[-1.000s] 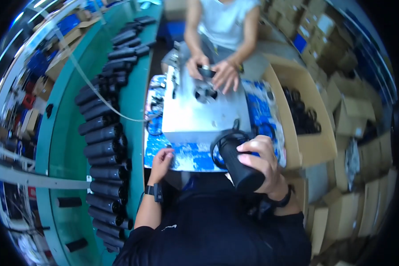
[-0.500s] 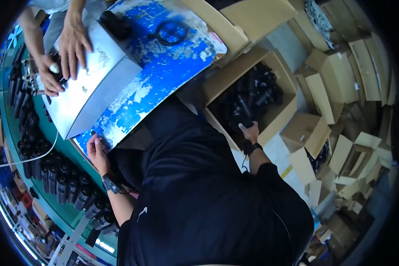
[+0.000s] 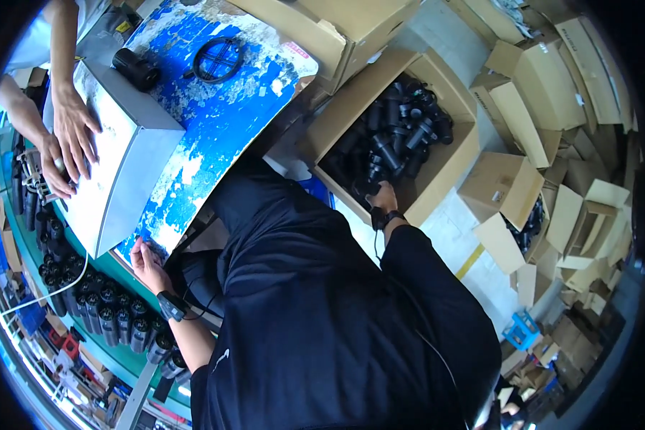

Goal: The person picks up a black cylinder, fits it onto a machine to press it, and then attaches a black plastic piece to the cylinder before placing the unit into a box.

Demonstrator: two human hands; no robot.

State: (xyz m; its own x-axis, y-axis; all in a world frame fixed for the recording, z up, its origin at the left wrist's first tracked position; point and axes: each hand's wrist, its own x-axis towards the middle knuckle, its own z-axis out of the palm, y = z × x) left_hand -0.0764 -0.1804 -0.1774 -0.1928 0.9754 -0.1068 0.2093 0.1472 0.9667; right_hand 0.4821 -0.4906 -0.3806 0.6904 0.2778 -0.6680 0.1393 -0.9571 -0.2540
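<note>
My right hand (image 3: 384, 197) reaches into the near corner of an open cardboard box (image 3: 437, 199), its fingers closed around a black cylindrical part mostly hidden by the hand. Many similar black cylindrical parts (image 3: 401, 132) lie in a jumble in that box. At the near corner of the worn blue tabletop (image 3: 218, 122), my left hand (image 3: 147, 266) has its fingers curled together; whether a small thing is between them I cannot make out. Beyond it stands a slanted white metal housing (image 3: 132, 165), on which a co-worker's two hands (image 3: 72, 125) rest.
A black cylinder (image 3: 136, 69) and a black ring-shaped part (image 3: 218, 59) lie on the blue tabletop. Rows of black cylinders (image 3: 107, 315) stand on the green belt (image 3: 132, 358) at left. Cardboard boxes (image 3: 502, 186) crowd the right side, and a blue stool (image 3: 522, 331) stands farther down.
The view has shifted, so the table appears farther left. My right hand, still in the box's near corner, has let no part go visibly. The co-worker's hands stay on the housing.
</note>
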